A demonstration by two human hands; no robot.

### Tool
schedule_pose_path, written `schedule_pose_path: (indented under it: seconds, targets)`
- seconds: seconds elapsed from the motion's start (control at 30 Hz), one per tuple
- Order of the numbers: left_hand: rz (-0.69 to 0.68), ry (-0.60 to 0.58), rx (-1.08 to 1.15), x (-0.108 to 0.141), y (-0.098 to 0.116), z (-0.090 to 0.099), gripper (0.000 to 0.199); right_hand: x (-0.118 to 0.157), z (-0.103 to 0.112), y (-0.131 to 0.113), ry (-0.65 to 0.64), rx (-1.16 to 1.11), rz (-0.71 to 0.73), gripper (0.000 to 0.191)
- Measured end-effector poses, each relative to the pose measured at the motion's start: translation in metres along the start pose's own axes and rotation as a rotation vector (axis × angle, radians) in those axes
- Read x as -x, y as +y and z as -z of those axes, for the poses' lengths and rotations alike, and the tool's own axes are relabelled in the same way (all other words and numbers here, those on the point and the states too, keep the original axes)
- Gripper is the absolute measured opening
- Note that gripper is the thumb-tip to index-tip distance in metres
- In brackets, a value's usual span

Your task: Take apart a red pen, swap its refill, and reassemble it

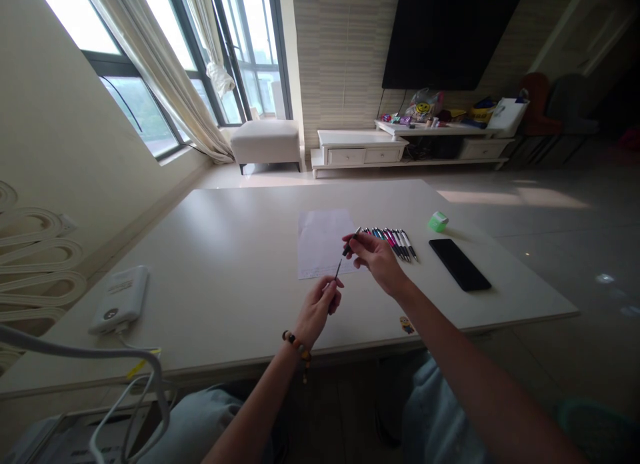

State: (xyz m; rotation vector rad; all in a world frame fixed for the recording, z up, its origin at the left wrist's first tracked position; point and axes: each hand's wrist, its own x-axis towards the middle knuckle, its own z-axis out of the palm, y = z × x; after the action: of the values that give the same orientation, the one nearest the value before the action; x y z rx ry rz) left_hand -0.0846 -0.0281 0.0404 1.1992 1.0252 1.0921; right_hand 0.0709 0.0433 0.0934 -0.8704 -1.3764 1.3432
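Pale, off-white worktop (210,251) here, and a faintly lilac-white sheet of paper (323,241) on it! The row of pens (395,241) flashes pink, teal, white and black. There's a bright green box (438,222) with a whitish top, and a phone (459,264) in plain black. White again on the power bank (123,299). The bracelet (299,346) mixes black, orange and brown beads; the sticker (407,325) shows yellow and blue. Behind, the wall (345,57) runs in beige and grey horizontal stripes, the curtain (165,71) cream!

A dark, silver-tipped pen barrel (351,244) and thin dark rod (339,269) slant above the table (225,251).
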Motion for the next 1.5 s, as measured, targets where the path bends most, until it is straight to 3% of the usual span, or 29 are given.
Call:
schedule_pose_path:
  seconds: [0.07,0.13,0.27,0.37,0.47,0.63,0.73,0.9,1.03,1.1,1.23,1.33,1.4,1.5]
  targets:
    - [-0.004,0.047,0.009,0.003,-0.002,-0.001,0.036,-0.002,0.006,0.005,0.053,0.086,-0.047,0.039]
    - [-0.005,0.111,0.015,0.006,-0.004,-0.002,0.037,-0.001,0.011,0.018,0.06,0.332,-0.139,0.039]
    - [0.016,0.229,0.032,0.011,-0.009,-0.001,0.038,0.01,0.01,0.049,-0.057,0.899,-0.275,0.044]
    - [0.045,0.271,0.058,0.014,-0.013,0.001,0.041,0.018,0.006,0.06,-0.104,1.052,-0.292,0.049]
    - [0.058,0.271,0.04,0.014,-0.015,0.001,0.041,0.018,0.005,0.053,-0.072,0.997,-0.247,0.04]
    - [0.061,0.222,0.005,0.012,-0.015,-0.003,0.039,0.015,-0.005,0.035,-0.184,0.477,-0.144,0.037]
    - [0.056,0.207,-0.008,0.01,-0.017,-0.005,0.038,0.014,-0.018,0.035,-0.175,0.328,-0.133,0.034]
    - [0.059,0.209,0.025,0.012,-0.022,-0.003,0.037,0.008,-0.03,0.037,-0.183,0.304,-0.148,0.034]
    - [0.067,0.227,0.038,0.015,-0.023,0.001,0.037,-0.002,-0.023,0.034,0.088,0.27,-0.089,0.038]
    - [0.069,0.273,0.034,0.016,-0.022,0.004,0.039,-0.005,-0.017,0.037,0.148,0.374,-0.135,0.037]
    - [0.072,0.388,0.035,0.017,-0.02,0.011,0.041,-0.003,-0.015,0.05,-0.072,0.807,-0.314,0.021]
    - [0.077,0.405,0.053,0.018,-0.019,0.014,0.04,-0.001,-0.018,0.056,-0.136,0.966,-0.35,0.019]
    - [0.073,0.394,0.06,0.018,-0.019,0.013,0.038,-0.001,-0.018,0.055,-0.102,0.95,-0.31,0.023]
    - [0.06,0.365,0.07,0.018,-0.019,0.01,0.038,0.001,-0.023,0.048,-0.083,0.7,-0.236,0.033]
